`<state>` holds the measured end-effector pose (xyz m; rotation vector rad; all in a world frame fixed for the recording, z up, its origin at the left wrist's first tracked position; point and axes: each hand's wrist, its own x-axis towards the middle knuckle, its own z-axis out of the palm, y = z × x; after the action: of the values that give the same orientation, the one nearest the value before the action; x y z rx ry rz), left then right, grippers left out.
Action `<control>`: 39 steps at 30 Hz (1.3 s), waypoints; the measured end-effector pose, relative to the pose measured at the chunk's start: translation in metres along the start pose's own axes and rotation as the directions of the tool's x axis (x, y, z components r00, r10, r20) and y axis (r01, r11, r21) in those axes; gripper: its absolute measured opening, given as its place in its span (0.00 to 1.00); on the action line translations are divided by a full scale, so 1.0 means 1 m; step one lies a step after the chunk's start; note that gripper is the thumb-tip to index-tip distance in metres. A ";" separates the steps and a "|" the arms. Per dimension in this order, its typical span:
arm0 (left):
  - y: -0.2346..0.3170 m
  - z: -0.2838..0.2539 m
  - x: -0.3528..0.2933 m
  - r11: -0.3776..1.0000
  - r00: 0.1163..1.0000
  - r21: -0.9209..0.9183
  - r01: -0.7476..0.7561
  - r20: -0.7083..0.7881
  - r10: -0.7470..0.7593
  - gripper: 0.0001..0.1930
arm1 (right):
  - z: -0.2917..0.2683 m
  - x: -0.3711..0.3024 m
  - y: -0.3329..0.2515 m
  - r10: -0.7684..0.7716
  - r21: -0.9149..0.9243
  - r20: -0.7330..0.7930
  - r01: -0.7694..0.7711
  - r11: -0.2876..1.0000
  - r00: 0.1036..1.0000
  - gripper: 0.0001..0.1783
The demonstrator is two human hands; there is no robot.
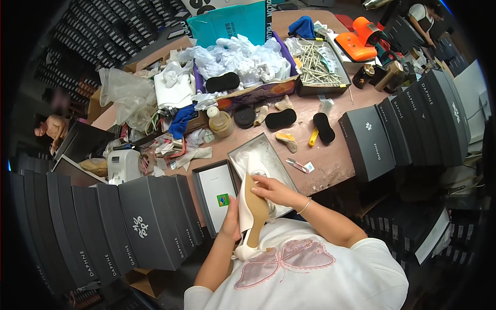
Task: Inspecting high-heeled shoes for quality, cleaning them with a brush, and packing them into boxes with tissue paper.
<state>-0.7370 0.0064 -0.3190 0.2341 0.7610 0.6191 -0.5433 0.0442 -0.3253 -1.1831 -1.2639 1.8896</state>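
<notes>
Close to my body I hold a white shoe [257,209], its tan sole turned up toward me. Along its left side my left hand [230,221] is closed on the upper; most of its fingers are hidden. My right hand [276,191] grips the front part, with fingertips over the sole's edge. Just beyond, an open shoebox [281,170] contains white tissue and a whitish item partly hidden by my hands. Left of it lies a dark-rimmed box lid [211,181], white inside, with a small green square card [222,200] on it.
Stacked dark shoeboxes flank me at left [150,222] and right [372,139]. A purple carton [253,95] of crumpled tissue stands behind, beside a tray of small sticks [320,67]. Black pads [280,119], a yellow cutter [313,137], a jar [220,124] and an orange tape dispenser [359,44] are around.
</notes>
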 end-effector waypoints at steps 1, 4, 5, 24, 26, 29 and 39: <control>0.002 -0.007 0.010 0.996 1.000 -0.093 0.000 0.011 0.001 0.41 | 0.001 -0.002 -0.009 0.039 -0.112 0.057 -0.032 0.993 0.998 0.29; -0.004 0.004 0.020 0.996 0.998 -0.087 -0.004 0.063 0.010 0.36 | -0.048 0.013 0.014 -0.267 -0.491 -0.130 0.172 0.854 0.955 0.27; -0.002 0.016 0.021 0.999 0.998 -0.032 -0.042 0.036 0.043 0.35 | -0.078 0.025 0.027 -0.317 -0.589 -0.312 0.080 0.804 0.896 0.26; 0.010 0.018 0.022 0.981 0.987 -0.156 -0.112 0.097 0.129 0.37 | -0.072 -0.001 0.001 -0.062 0.770 -0.096 0.114 0.627 0.993 0.20; 0.015 0.019 0.019 0.983 0.987 -0.130 -0.128 0.082 0.139 0.36 | -0.042 -0.017 -0.031 -0.174 0.177 -0.152 0.200 0.964 0.973 0.19; 0.008 0.001 0.015 0.973 0.984 -0.217 -0.076 0.143 0.109 0.37 | -0.008 -0.021 -0.030 -0.547 -0.441 -0.061 0.469 0.765 0.835 0.16; -0.004 -0.009 -0.001 0.971 0.978 -0.172 -0.167 0.097 0.186 0.37 | 0.026 0.019 -0.037 -0.461 -0.719 -0.054 0.286 0.633 0.886 0.08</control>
<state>-0.7422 0.0030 -0.3265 0.1856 0.5808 0.8266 -0.5755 0.0636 -0.2937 -1.2982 -1.9886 0.9194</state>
